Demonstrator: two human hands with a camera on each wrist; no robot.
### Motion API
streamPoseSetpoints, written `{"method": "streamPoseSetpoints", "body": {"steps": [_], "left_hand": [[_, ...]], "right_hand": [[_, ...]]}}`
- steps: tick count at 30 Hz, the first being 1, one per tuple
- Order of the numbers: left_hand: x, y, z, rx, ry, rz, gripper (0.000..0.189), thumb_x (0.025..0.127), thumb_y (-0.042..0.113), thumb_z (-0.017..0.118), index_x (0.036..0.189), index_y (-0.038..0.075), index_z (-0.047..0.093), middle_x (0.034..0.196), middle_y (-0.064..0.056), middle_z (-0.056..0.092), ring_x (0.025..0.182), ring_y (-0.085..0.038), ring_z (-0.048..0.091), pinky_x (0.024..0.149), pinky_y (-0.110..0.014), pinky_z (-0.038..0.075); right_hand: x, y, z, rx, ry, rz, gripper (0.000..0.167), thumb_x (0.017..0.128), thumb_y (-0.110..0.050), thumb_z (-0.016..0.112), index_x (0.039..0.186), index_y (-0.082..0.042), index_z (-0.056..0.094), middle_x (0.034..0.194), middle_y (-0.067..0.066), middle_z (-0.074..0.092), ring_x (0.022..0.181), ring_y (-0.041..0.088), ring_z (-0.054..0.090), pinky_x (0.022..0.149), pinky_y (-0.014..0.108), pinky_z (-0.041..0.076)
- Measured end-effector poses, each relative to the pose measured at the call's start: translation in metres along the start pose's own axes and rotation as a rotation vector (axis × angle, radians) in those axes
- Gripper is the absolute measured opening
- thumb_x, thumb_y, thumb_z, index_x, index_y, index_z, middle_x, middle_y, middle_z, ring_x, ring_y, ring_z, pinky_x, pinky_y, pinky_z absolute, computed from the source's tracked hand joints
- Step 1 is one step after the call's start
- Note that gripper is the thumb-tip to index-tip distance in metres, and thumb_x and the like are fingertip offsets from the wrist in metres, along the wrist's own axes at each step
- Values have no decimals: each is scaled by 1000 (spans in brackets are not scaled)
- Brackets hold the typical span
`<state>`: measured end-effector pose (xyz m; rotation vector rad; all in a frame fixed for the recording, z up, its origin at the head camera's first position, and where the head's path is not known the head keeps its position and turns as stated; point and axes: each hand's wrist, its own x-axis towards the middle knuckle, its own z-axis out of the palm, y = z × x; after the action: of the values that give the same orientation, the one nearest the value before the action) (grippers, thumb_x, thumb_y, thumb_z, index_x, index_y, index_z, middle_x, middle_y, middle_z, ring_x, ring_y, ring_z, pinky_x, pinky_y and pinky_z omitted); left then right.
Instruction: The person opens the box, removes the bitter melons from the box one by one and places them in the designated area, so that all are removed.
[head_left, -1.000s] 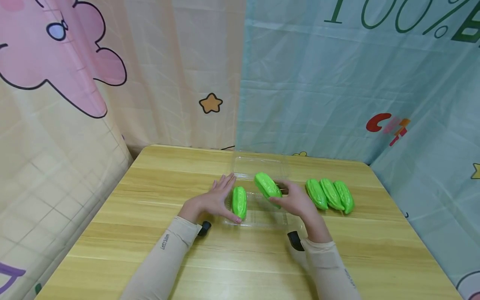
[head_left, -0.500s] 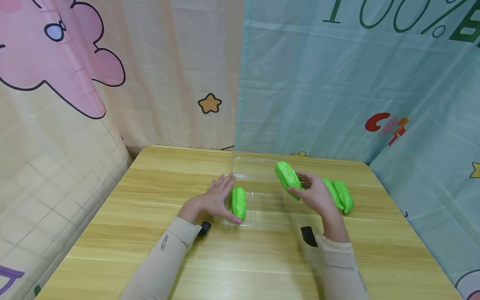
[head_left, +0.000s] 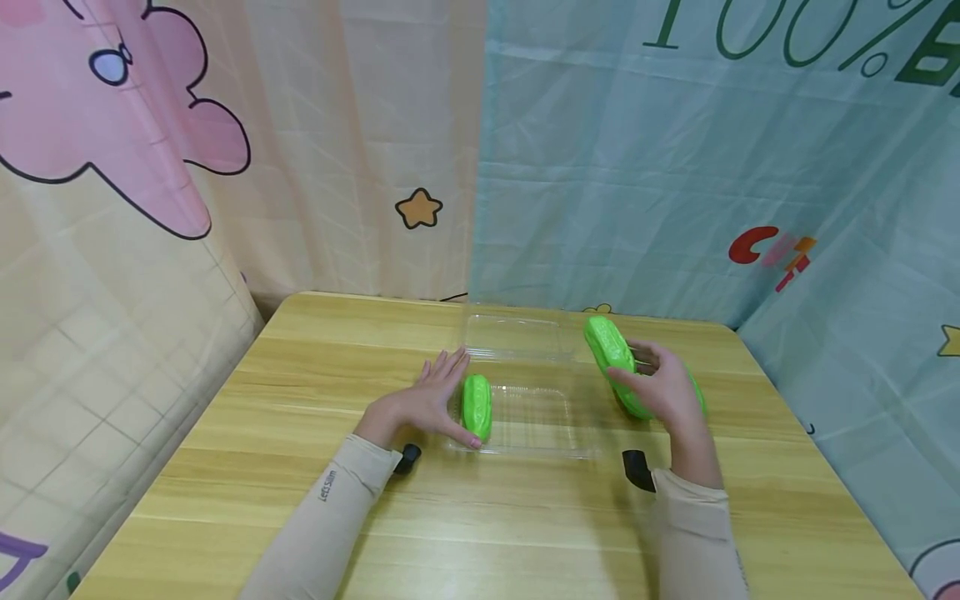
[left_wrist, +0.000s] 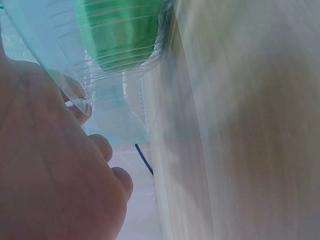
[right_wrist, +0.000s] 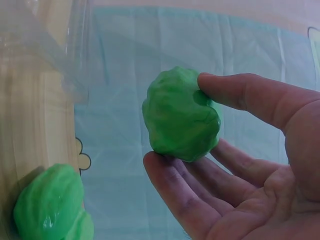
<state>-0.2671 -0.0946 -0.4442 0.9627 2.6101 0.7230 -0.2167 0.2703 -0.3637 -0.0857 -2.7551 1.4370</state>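
My right hand (head_left: pixel 669 390) pinches a bright green, bumpy bitter melon (head_left: pixel 609 346) between thumb and fingertips. In the right wrist view that bitter melon (right_wrist: pixel 181 115) is seen end-on, raised above the table. A second bitter melon (head_left: pixel 477 407) lies lengthwise at the left end of a clear plastic clamshell box (head_left: pixel 540 454). My left hand (head_left: pixel 423 408) rests along the box's left side with fingers spread, thumb at the front corner and fingertips toward the back. The left wrist view shows its fingers right at the box's rim, with green visible through the wall.
Behind the box's base its clear lid (head_left: pixel 517 333) lies folded back. More bitter melons (right_wrist: pixel 50 202) lie on the table to the right, mostly hidden behind my right hand in the head view. Curtains (head_left: pixel 637 167) hang beyond the wooden table (head_left: pixel 480 533).
My right hand has carried its bitter melon rightward from over the box to near the other bitter melons, covering most of them. My left hand has stayed at the box's left side.
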Motion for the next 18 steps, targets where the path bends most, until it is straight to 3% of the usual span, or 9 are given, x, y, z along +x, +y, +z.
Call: {"method": "streamPoseSetpoints", "body": {"steps": [8, 18], "left_hand": [[1, -1, 2, -11, 4, 2, 146, 68, 74, 79, 160, 3, -10, 165, -7, -22, 150, -37, -19, 118, -56, -10], [1, -2, 3, -9, 4, -3, 146, 67, 74, 79, 160, 4, -11, 165, -6, -22, 150, -37, -19, 118, -55, -9]], "right_hand": [[-1, 7, -11, 23, 56, 28, 74, 93, -27, 74, 153, -1, 39, 151, 26, 43, 137, 44, 42, 105, 57, 42], [-2, 19, -26, 45, 178, 113, 73, 94, -34, 73, 156, -12, 41, 153, 22, 42, 136, 41, 44, 103, 53, 44]]}}
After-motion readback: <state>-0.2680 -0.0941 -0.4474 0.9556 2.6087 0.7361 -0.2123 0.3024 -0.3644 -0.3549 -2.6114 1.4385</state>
